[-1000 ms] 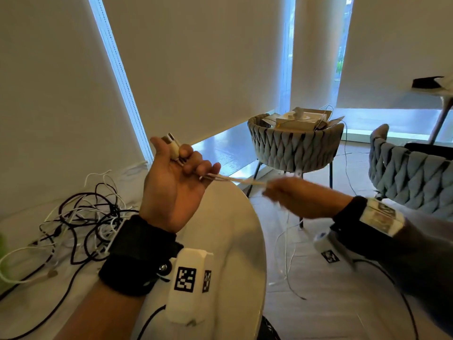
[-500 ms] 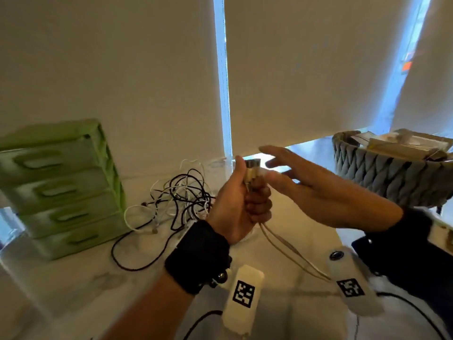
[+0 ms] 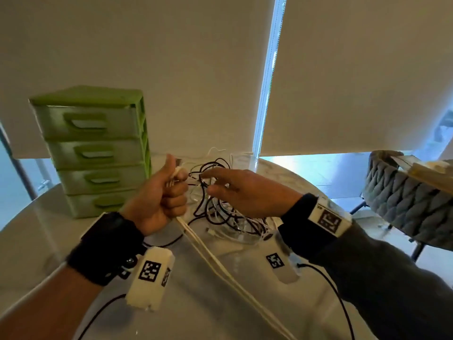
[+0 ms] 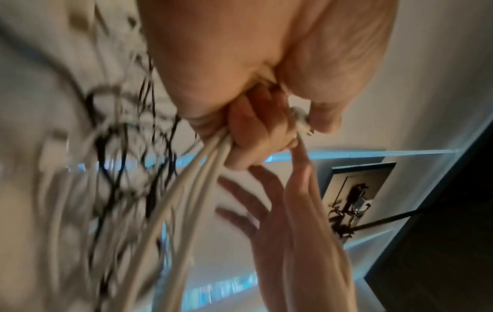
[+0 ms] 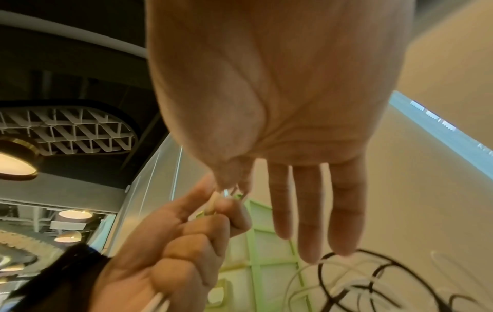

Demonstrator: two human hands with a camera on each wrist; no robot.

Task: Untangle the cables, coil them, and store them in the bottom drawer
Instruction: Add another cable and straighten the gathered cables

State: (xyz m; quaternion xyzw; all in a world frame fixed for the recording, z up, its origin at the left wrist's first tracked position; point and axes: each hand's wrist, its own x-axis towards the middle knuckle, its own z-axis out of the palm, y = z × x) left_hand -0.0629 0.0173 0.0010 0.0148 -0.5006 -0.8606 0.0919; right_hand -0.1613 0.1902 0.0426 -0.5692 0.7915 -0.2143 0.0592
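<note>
My left hand [image 3: 175, 190] is a fist round a bundle of white cable [image 3: 208, 258], whose strands hang from under the fist toward the lower right. In the left wrist view the cable's plug [image 4: 301, 120] sticks out between thumb and fingers. My right hand [image 3: 210, 181] reaches over with straight fingers [image 5: 306, 200], and its index tip touches the cable at the plug. A tangle of black and white cables [image 3: 220, 212] lies on the table under the right hand. The green drawer unit [image 3: 95, 153] stands at the left with its bottom drawer [image 3: 103, 202] closed.
The round marble table [image 3: 36, 231] ends close at the right. Beyond the edge stands a grey woven chair [image 3: 411, 200] with boxes on it. White blinds hang behind the table. Black wires trail from both wrist cameras.
The view has swung left to the drawers. My left hand has closed into a fist round the white cable. The right hand, earlier drawing the cable out, now reaches to the plug with straight fingers.
</note>
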